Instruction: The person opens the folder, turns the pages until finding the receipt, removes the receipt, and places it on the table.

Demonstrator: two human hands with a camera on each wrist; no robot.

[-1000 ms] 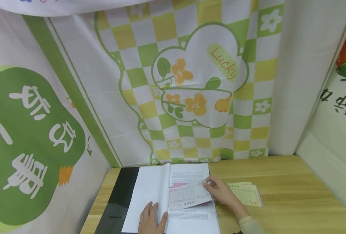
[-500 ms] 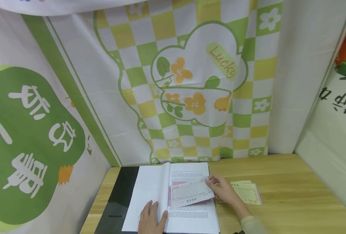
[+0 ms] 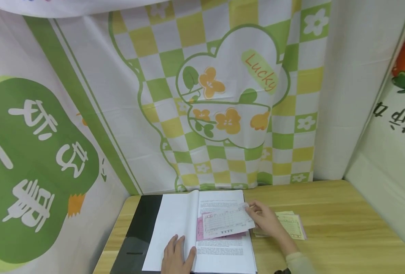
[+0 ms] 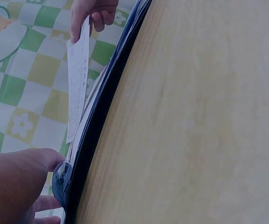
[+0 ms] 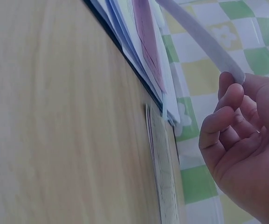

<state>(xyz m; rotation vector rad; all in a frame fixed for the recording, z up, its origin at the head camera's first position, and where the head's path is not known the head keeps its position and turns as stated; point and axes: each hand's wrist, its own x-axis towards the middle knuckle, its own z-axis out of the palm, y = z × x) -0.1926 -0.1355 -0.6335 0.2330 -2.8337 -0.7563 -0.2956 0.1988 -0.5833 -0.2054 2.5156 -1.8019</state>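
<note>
A black-covered folder (image 3: 131,243) lies open on the table, with a blank white left page (image 3: 169,219) and a printed right page (image 3: 223,260). My left hand (image 3: 176,258) rests near the folder's middle fold, its fingers extended. Between thumb and fingers, my right hand (image 3: 264,220) pinches the right end of a white printed receipt slip (image 3: 224,223). In the right wrist view the slip (image 5: 213,46) is lifted off the page. Beneath it, a pink slip (image 3: 200,231) lies on the printed page, partly covered.
Several yellow slips (image 3: 291,225) lie on the wooden table (image 3: 339,228) right of the folder, partly behind my right hand and forearm. Pink shows at their edge. A checkered cloth (image 3: 236,167) hangs behind the table, and printed curtains flank both sides.
My right hand has moved slightly right and away from me, drawing the white slip along. More of the pink slip shows on the left. My left hand has stayed in place.
</note>
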